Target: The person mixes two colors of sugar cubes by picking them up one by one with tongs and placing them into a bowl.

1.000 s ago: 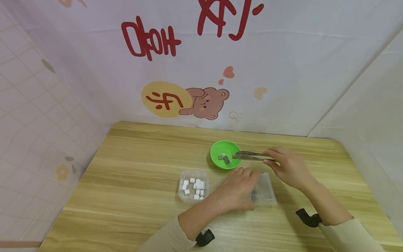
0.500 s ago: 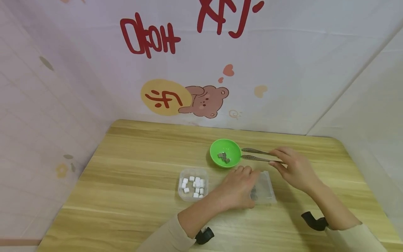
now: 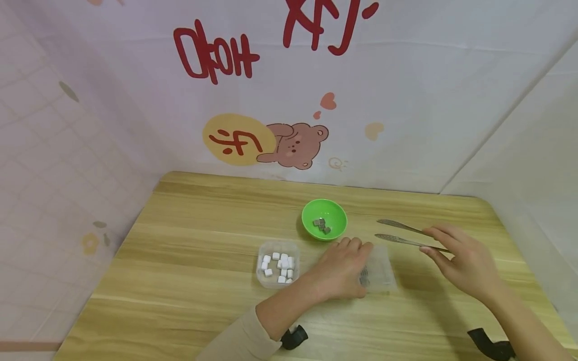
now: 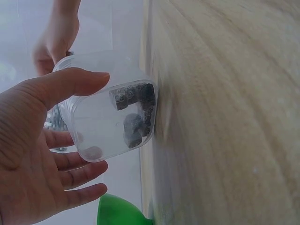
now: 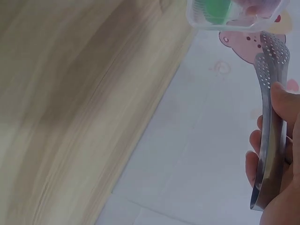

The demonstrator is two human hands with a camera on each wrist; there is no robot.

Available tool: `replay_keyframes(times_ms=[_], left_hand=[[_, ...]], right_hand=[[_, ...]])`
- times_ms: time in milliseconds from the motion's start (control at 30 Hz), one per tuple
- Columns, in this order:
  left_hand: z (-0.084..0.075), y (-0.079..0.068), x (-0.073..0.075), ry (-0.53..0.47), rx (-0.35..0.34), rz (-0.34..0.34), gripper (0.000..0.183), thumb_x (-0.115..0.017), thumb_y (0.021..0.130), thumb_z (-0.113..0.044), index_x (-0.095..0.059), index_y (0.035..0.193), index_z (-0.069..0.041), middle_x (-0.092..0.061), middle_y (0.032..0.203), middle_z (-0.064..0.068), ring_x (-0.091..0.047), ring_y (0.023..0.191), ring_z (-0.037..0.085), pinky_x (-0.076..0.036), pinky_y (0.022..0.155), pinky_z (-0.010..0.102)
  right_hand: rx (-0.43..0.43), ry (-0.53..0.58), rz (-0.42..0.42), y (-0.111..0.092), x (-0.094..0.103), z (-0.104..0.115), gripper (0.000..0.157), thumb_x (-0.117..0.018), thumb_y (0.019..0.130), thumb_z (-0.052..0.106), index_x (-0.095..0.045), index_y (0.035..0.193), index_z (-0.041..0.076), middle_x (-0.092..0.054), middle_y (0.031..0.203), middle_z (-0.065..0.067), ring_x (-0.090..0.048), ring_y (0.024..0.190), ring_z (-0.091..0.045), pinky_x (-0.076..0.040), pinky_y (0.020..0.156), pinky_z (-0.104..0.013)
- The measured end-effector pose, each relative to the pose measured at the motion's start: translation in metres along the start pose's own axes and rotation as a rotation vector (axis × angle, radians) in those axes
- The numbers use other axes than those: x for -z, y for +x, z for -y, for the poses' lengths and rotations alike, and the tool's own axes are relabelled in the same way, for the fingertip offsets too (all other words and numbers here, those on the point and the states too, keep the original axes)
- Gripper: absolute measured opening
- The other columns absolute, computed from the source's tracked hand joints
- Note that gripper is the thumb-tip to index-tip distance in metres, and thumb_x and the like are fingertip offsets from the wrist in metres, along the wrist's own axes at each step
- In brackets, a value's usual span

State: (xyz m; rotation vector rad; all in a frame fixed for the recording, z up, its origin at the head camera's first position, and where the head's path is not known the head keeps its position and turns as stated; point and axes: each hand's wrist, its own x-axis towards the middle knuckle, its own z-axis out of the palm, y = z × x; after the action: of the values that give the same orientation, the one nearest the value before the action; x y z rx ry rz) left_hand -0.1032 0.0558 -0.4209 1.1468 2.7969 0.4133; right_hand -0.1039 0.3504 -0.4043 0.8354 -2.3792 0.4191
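My left hand point(image 3: 340, 268) grips a clear plastic container point(image 3: 381, 268) tipped on its side on the table. Through its wall in the left wrist view show several dark grey cubes point(image 4: 133, 93), with the thumb on one side and the fingers on the other. My right hand point(image 3: 465, 260) holds metal tongs point(image 3: 397, 239) with perforated tips, to the right of the green bowl point(image 3: 335, 214). The tong tips stand apart with nothing between them. Several grey cubes point(image 3: 321, 224) lie at the bottom of the bowl.
Left of my left hand stands a clear square box point(image 3: 260, 273) with several white cubes point(image 3: 284, 263) in it. The wooden table point(image 3: 189, 240) meets a printed white cloth point(image 3: 406, 100) at the back.
The tongs, earlier over the bowl with a grey cube at their tips, have parted and moved right, away from it. That cube now lies in the bowl. My left hand stays put.
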Motion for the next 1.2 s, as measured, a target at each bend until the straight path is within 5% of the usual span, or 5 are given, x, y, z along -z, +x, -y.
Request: replay_keyframes(times_ms=[300,433,567,867,1200], left_hand=[[0.000,0.000,0.000,-0.018,-0.002,-0.006,0.076,-0.089,0.075,-0.037,-0.051,0.137,-0.015,-0.050,0.108,-0.006,-0.045,0.097,0.012,-0.041,0.090,0.025],[0.000,0.000,-0.001,-0.023,0.003,-0.002,0.079,-0.089,0.075,-0.037,-0.051,0.140,-0.015,-0.051,0.110,-0.005,-0.045,0.099,0.012,-0.042,0.091,0.026],[0.000,0.000,0.000,-0.028,0.001,-0.002,0.080,-0.089,0.075,-0.037,-0.050,0.141,-0.015,-0.051,0.112,-0.005,-0.045,0.100,0.012,-0.042,0.090,0.026],[0.000,0.000,0.000,-0.023,-0.012,-0.007,0.079,-0.089,0.075,-0.036,-0.050,0.140,-0.014,-0.051,0.110,-0.005,-0.045,0.098,0.012,-0.042,0.089,0.025],[-0.001,-0.001,0.001,-0.020,-0.009,-0.002,0.078,-0.091,0.074,-0.035,-0.051,0.139,-0.014,-0.051,0.109,-0.005,-0.045,0.097,0.011,-0.042,0.088,0.024]], right_hand=[[-0.046,-0.008,0.004,-0.022,0.022,-0.004,0.064,-0.050,0.104,0.061,-0.077,0.112,0.004,-0.072,0.102,-0.008,-0.059,0.095,0.003,-0.048,0.056,-0.017],[-0.090,0.022,0.044,-0.034,0.030,-0.003,0.052,-0.063,0.102,0.051,-0.075,0.115,0.002,-0.071,0.105,-0.008,-0.053,0.108,0.011,-0.047,0.072,-0.014],[-0.122,0.027,0.062,-0.043,0.036,-0.003,0.039,-0.081,0.090,0.030,-0.075,0.116,0.002,-0.071,0.108,-0.005,-0.047,0.115,0.017,-0.046,0.076,-0.016],[-0.112,-0.011,0.095,-0.055,0.035,-0.003,0.050,-0.091,0.063,0.020,-0.077,0.111,0.011,-0.072,0.105,0.001,-0.058,0.095,0.010,-0.051,0.063,-0.017],[0.009,0.014,0.101,-0.052,0.017,0.002,0.040,-0.076,0.089,0.048,-0.080,0.109,0.014,-0.073,0.104,0.006,-0.067,0.089,-0.007,-0.054,0.068,-0.021]])
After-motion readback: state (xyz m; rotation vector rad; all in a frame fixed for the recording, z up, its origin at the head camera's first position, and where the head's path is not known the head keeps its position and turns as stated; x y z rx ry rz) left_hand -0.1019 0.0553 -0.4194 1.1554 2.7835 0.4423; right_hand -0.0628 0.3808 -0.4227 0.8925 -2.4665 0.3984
